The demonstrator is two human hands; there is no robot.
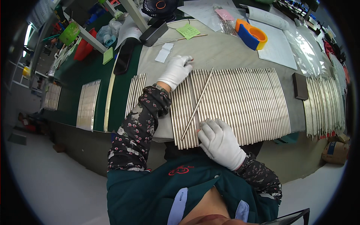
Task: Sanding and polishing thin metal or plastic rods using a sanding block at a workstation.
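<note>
A wide row of thin silvery metal rods (pixel 243 105) lies side by side on a grey cloth. A narrower group of rods (pixel 183 120) sits at its left, past a small gap. One loose rod (pixel 197 103) slants across both. My left hand (pixel 176 71), in a white glove, is over the far ends of the narrower group, its fingers partly bent and apart, with nothing visible in them. My right hand (pixel 221 142), also gloved, lies with fingers extended on the near ends of the wide row, close to the gap. Its thumb side is partly hidden.
More rods (pixel 135 92) lie left of my left forearm, and another batch (pixel 324 107) at the far right beside a dark block (pixel 300 86). A phone (pixel 124 56), a white paper slip (pixel 164 52), a tape dispenser (pixel 251 34) and a small fan (pixel 160 6) stand farther back.
</note>
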